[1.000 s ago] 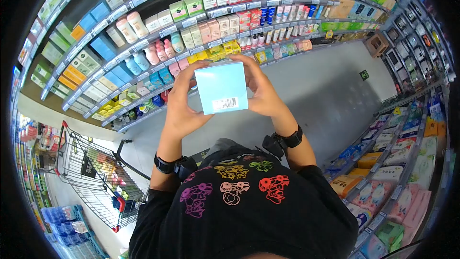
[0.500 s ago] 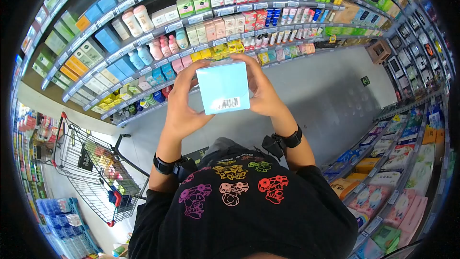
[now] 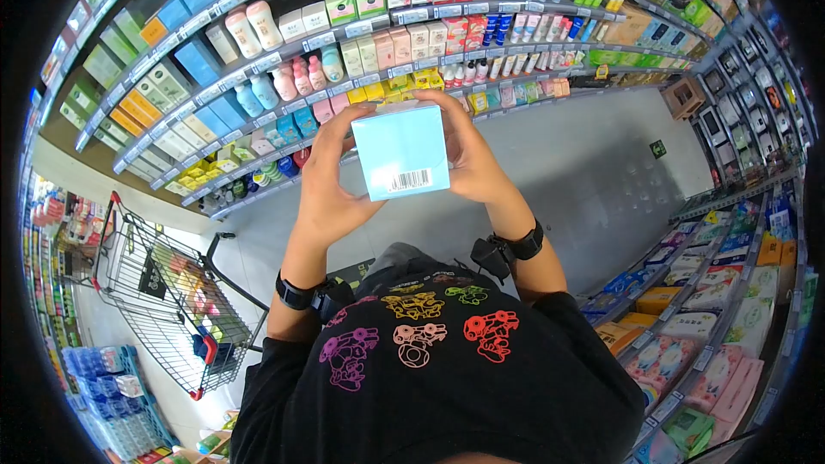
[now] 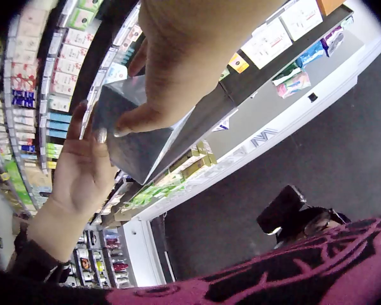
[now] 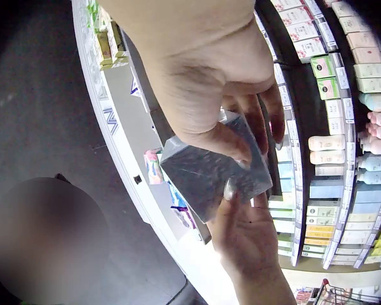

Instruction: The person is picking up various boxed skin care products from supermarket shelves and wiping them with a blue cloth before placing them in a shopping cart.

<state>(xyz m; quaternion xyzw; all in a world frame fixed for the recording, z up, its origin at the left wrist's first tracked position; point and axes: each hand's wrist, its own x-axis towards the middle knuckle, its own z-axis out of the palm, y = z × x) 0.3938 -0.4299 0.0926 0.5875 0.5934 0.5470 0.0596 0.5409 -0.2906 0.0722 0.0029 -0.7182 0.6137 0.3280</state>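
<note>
A light-blue box (image 3: 400, 146) is held up in front of the chest, its face with a barcode sticker (image 3: 409, 180) turned up toward the head camera. My left hand (image 3: 333, 185) grips its left side, and my right hand (image 3: 474, 155) grips the right side. In the left wrist view the box (image 4: 136, 136) looks dark grey, with the left thumb lying along one face and the right hand (image 4: 82, 175) opposite. From the right wrist, both thumbs show pressed on the same face of the box (image 5: 209, 175). Fingers behind the box are partly hidden.
Ahead, a curved shelf (image 3: 344, 34) carries rows of boxed, bottled and tubed toiletries. A wire shopping cart (image 3: 172, 292) with goods inside stands on the left, near stacked blue packs (image 3: 103, 391). Packaged goods fill the right shelf (image 3: 696, 326). Grey floor (image 3: 567, 180) lies between the shelves.
Both hands keep their hold on the box, which sits very slightly higher in the head view. The shelves and cart have shifted a little as the head view moved.
</note>
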